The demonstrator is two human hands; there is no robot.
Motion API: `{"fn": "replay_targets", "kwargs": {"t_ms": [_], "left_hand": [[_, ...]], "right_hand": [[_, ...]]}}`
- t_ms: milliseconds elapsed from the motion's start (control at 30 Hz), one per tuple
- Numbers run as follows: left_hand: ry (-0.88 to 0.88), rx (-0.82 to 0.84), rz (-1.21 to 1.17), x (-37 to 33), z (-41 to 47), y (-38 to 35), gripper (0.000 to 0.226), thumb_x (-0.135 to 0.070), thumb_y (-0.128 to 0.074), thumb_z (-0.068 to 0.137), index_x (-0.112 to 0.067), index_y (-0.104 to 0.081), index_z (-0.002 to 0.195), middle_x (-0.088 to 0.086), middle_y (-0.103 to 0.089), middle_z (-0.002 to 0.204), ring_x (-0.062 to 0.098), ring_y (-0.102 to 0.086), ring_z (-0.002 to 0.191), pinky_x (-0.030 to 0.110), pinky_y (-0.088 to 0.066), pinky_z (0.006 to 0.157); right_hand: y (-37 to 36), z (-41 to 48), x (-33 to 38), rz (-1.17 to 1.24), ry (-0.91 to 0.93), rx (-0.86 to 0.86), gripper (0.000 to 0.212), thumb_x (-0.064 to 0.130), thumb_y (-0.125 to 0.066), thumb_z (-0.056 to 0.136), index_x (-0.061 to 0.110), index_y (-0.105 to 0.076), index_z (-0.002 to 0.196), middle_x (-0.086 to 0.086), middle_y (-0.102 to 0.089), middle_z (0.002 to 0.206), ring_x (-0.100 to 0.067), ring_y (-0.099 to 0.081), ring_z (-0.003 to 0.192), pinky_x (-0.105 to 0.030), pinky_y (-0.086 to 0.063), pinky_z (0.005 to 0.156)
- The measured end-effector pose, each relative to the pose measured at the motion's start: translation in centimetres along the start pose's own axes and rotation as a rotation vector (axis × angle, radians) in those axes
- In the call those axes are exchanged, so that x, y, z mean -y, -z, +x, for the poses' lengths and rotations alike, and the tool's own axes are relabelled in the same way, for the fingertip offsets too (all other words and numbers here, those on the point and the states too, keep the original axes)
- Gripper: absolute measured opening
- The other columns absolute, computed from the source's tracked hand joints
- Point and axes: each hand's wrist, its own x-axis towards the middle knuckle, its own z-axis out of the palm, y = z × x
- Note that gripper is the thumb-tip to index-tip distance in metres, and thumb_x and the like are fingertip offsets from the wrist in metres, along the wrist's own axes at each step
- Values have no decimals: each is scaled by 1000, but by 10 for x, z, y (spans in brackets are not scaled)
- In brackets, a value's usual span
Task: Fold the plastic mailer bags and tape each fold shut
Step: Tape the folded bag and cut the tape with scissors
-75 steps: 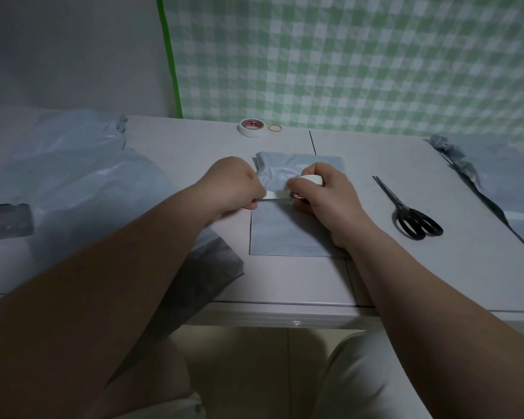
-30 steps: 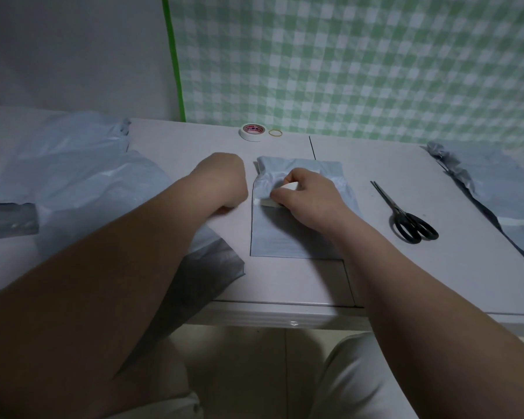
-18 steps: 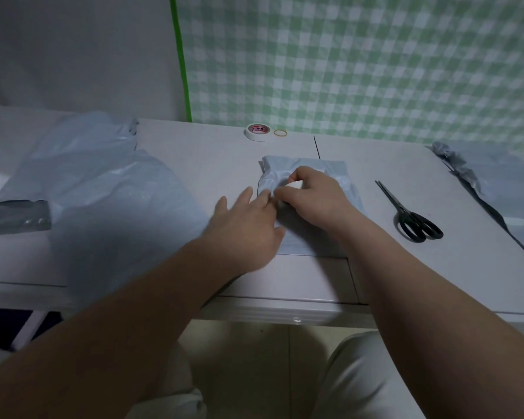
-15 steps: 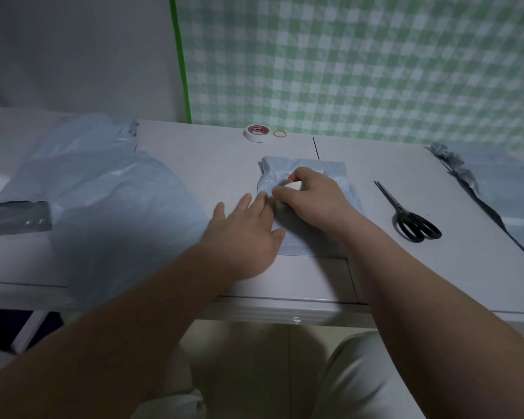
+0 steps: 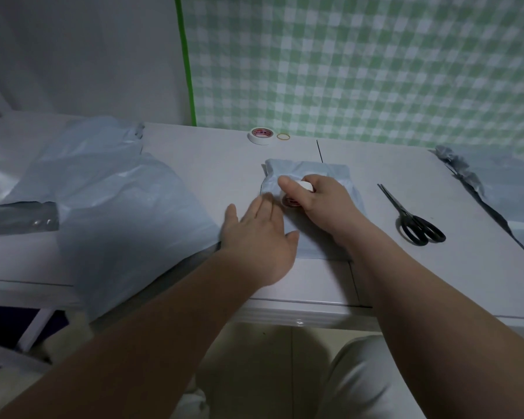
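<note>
A folded pale blue mailer bag (image 5: 310, 173) lies at the middle of the white table (image 5: 212, 164). My right hand (image 5: 321, 201) rests on its fold and grips a white roll of tape (image 5: 297, 195), thumb stretched over the top. My left hand (image 5: 259, 237) lies flat with straight fingers on the bag's near left corner, fingertips close to the roll.
Several unfolded mailer bags (image 5: 103, 201) are spread at the left and hang over the front edge. More bags (image 5: 496, 182) lie at the right edge. Black scissors (image 5: 412, 219) lie right of the folded bag. A second tape roll (image 5: 261, 135) and a rubber band (image 5: 283, 136) sit at the back.
My left hand let go of the tape end, opened, and came to lie flat on the bag's near left corner. My right hand stayed on the fold with the roll.
</note>
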Motion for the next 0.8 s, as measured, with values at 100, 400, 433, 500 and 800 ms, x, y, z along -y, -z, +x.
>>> {"fn": "replay_targets", "kwargs": {"t_ms": [100,400,433,500,800], "left_hand": [[15,-10,-10,0,0,-3,68,-50,-15,98,-12,5,151,2,6,160,15,7,147,52,3,117],[16,-8,55,-1,0,-4,70,-53,-13,97,-11,3,151,4,6,160,17,10,147,50,5,116],[17,-7,52,-1,0,-4,70,-52,-13,97,-11,3,151,4,6,160,17,10,147,50,5,117],[19,-5,47,-1,0,-4,70,-52,-13,97,-11,3,151,5,6,160,17,10,147,50,5,117],[16,9,48,0,0,-2,68,-53,-12,97,-14,4,151,5,10,160,18,11,146,50,5,117]], "right_hand": [[0,1,-5,19,12,-25,51,56,-52,88,15,-40,62,2,-45,61,-12,-42,60,-28,-34,62],[-4,11,-9,200,5,-106,47,36,-68,84,19,-36,54,6,-38,51,-4,-34,45,-18,-31,49],[-3,12,-9,210,4,-105,47,33,-69,84,19,-36,54,6,-38,51,-2,-33,43,-16,-30,46],[0,15,-11,206,4,-101,45,30,-70,82,19,-37,54,9,-38,48,-1,-32,42,-14,-28,44],[12,16,-9,-214,25,-95,31,33,-67,80,19,-50,58,6,-62,60,-12,-56,63,-28,-45,62]]}}
